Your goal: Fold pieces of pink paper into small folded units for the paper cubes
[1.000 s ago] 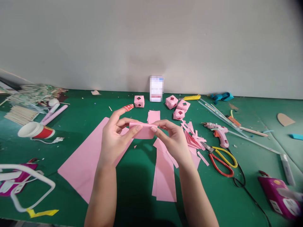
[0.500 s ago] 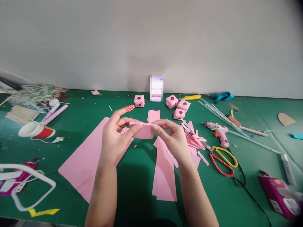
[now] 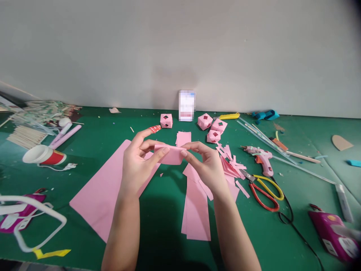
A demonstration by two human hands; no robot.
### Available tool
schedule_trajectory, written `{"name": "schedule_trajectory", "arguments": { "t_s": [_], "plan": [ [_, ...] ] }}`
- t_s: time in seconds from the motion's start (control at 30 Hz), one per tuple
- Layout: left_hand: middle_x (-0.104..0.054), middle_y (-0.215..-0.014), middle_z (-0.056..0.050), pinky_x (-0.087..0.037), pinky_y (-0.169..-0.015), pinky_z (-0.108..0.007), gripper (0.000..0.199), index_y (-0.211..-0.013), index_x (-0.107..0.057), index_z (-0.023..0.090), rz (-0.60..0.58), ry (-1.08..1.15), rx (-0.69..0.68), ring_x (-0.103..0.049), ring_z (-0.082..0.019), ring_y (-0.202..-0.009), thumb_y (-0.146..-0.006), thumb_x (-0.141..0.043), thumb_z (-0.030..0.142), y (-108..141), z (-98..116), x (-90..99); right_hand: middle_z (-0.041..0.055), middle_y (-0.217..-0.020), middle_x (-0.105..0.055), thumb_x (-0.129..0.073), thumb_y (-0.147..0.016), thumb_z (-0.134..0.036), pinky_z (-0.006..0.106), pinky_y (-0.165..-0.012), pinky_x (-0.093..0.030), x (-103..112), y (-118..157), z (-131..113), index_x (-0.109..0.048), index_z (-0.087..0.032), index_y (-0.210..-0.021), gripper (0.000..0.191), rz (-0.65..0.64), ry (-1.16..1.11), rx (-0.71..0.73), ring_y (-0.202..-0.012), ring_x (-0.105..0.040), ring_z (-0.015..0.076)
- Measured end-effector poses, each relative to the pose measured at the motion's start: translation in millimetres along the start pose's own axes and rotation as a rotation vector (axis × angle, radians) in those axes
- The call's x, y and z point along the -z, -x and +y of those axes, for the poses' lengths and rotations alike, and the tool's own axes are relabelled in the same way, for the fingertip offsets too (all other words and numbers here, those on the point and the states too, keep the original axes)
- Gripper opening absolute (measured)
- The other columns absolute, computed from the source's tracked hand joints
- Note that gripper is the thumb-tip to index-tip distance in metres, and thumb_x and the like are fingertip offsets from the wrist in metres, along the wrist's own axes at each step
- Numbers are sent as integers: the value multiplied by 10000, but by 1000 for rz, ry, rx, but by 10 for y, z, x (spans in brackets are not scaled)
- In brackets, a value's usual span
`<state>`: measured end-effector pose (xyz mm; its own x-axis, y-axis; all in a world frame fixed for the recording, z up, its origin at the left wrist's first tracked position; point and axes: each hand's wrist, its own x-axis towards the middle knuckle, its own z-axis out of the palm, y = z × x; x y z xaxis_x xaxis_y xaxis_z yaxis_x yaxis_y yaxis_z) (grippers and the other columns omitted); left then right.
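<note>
A small folded piece of pink paper [image 3: 171, 156] is held up above the table between both hands. My left hand [image 3: 141, 158] pinches its left end with the thumb in front; the index finger, wrapped in a red bandage, points away from it. My right hand [image 3: 203, 162] pinches the right end between thumb and fingers. Behind the folded paper lies a little stack of pink paper squares [image 3: 184, 137]. A large pink sheet [image 3: 98, 199] lies partly under my left forearm, and pink paper strips [image 3: 197, 214] lie by my right wrist.
Several pink paper shapes with cut-out holes [image 3: 205, 121] stand near the wall, with a phone [image 3: 186, 106] propped there. To the right are scissors [image 3: 262, 192], a glue gun [image 3: 259, 156] and its cord. A paper cup [image 3: 43, 155] lies at the left beside wooden sticks [image 3: 25, 136].
Almost nothing differs. Both hands keep their pinch on the folded pink paper, which tips very slightly.
</note>
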<state>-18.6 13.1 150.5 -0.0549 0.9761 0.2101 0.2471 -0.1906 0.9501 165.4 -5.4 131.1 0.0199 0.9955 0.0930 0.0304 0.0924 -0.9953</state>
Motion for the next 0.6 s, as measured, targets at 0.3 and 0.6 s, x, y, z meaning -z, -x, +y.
{"name": "schedule_trajectory", "arguments": {
  "t_s": [0.3,0.6],
  "plan": [
    [-768,-833,-4,-604,-849,-347,520,-1248,-650,238,-28,-14,9,-751,-219,-879,-782,-853,347,11,44,-5,24,-935,-742,-700,-919,-408,357,-850,-544,11,-3,4,-736,-239,-908,173,1,14,4,-913,-685,214],
    [-791,-936,-13,-584,-949,-389,562,-1350,-591,275,-88,-141,-78,-757,-230,-958,-836,-807,345,22,-17,-20,38,-1077,-751,-718,-911,-373,400,-969,-509,9,-10,24,-741,-254,-925,122,-20,85,34,-1075,-676,242]
  ]
}}
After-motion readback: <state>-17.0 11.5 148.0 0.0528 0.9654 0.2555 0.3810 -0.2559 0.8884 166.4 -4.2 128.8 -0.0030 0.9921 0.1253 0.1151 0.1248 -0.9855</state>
